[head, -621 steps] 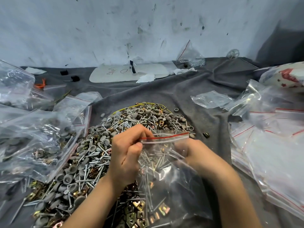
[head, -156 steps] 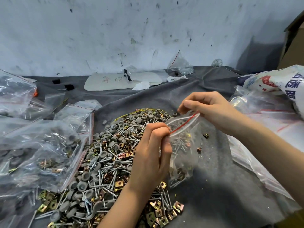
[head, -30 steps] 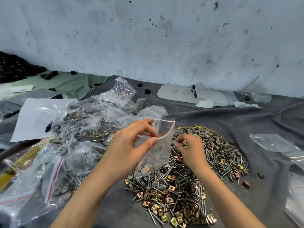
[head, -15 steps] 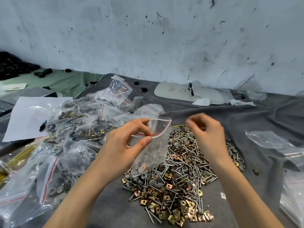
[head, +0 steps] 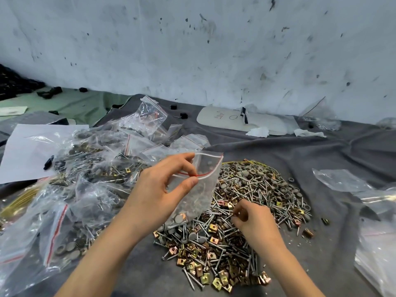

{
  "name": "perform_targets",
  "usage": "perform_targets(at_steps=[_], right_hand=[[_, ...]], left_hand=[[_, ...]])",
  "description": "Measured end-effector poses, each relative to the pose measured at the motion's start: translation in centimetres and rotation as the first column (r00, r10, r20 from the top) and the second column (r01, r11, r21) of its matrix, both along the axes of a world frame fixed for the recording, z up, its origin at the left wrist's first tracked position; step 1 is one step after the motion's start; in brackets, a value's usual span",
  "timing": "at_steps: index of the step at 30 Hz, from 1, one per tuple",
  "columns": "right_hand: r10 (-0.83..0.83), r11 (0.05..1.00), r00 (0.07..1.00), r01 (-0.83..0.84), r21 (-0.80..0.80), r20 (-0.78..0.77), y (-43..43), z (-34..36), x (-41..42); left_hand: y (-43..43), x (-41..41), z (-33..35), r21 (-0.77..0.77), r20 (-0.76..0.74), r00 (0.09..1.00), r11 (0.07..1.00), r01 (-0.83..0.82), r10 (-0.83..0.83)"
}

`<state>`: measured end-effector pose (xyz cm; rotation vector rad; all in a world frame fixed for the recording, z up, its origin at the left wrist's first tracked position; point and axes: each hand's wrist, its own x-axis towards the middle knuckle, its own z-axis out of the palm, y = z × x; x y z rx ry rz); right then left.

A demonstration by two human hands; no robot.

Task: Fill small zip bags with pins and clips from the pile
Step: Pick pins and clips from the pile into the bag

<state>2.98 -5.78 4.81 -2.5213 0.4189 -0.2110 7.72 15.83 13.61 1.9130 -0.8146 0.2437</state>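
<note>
My left hand pinches a small clear zip bag by its red-lined mouth, holding it upright over the pile; a few grey caps lie in its bottom. The pile of silver pins, grey caps and brass-coloured clips spreads across the grey cloth at centre. My right hand is down on the pile to the right of the bag, fingers curled and pinching at pins; what it holds is too small to tell.
A heap of filled zip bags lies at the left on a white sheet. Empty bags sit at the right edge. A white plate-like board and tissue scraps lie near the back wall.
My right hand has dropped from above the bag's mouth down onto the pile. The left hand still holds the bag in about the same place.
</note>
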Motion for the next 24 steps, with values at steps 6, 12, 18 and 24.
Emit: perform_targets(at_steps=[6, 12, 18, 24], right_hand=[[-0.015, 0.953, 0.833, -0.154, 0.259, 0.552, 0.7, 7.4, -0.6], [0.228, 0.959, 0.790, -0.284, 0.011, 0.569, 4.2, 12.0, -0.1], [-0.127, 0.963, 0.710, -0.078, 0.257, 0.692, 3.4, 8.9, 0.1], [0.312, 0.950, 0.917, -0.303, -0.073, 0.247, 6.0, -0.8, -0.9]], left_hand=[[-0.5, -0.7, 0.8, 0.103, 0.075, 0.997, 0.994, 0.021, -0.029], [-1.0, -0.6, 0.9, 0.200, 0.210, 0.974, 0.979, 0.040, -0.083], [0.0, 0.0, 0.7, 0.151, 0.193, 0.981, 0.988, -0.020, -0.009], [0.3, 0.1, 0.2, 0.113, 0.187, 0.981, 0.991, -0.068, 0.046]])
